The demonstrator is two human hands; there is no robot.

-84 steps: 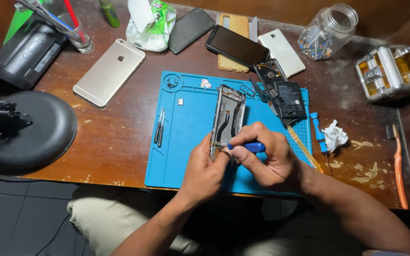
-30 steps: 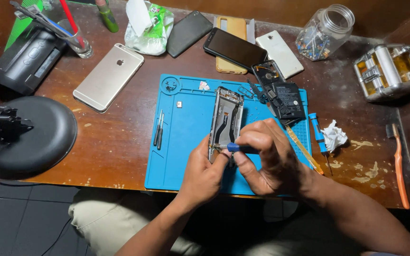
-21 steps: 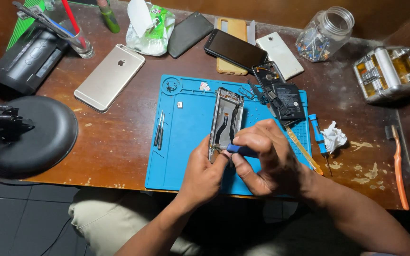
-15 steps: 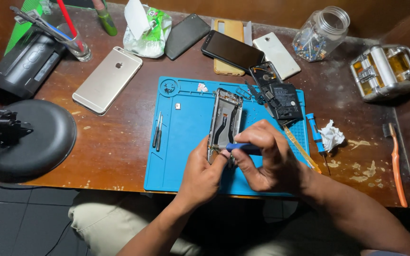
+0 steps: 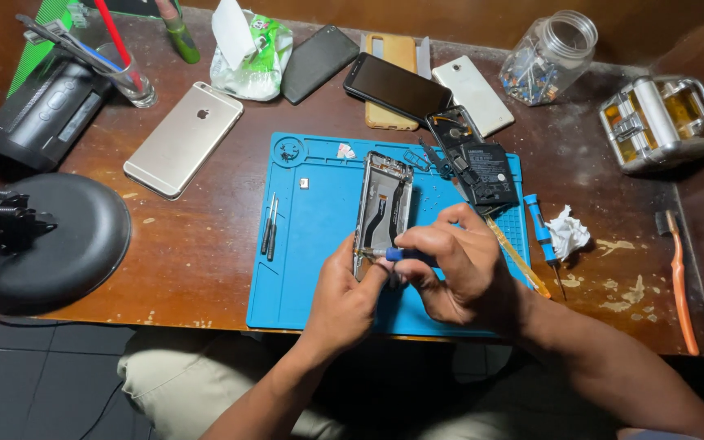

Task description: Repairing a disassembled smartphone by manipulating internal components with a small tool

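Note:
An opened phone frame (image 5: 385, 208) lies lengthwise on the blue work mat (image 5: 319, 228), its inner parts and a flat cable exposed. My left hand (image 5: 348, 297) grips the frame's near end from the left. My right hand (image 5: 458, 269) pinches a small blue-handled screwdriver (image 5: 397, 254), whose tip points left onto the frame's lower edge. Both hands meet at the near end of the frame.
On the mat lie two thin tools (image 5: 269, 226), a battery and phone parts (image 5: 482, 171). Around it: a gold phone (image 5: 182, 138), several other phones (image 5: 397, 85), a glass jar (image 5: 549, 57), a metal tin (image 5: 660, 122), a blue screwdriver (image 5: 541, 232), crumpled paper (image 5: 568, 232), an orange tool (image 5: 679, 281), a black lamp base (image 5: 63, 240).
My right hand has shifted the screwdriver slightly along the frame's near end; the view has tilted a little. The phone frame stays in my left hand.

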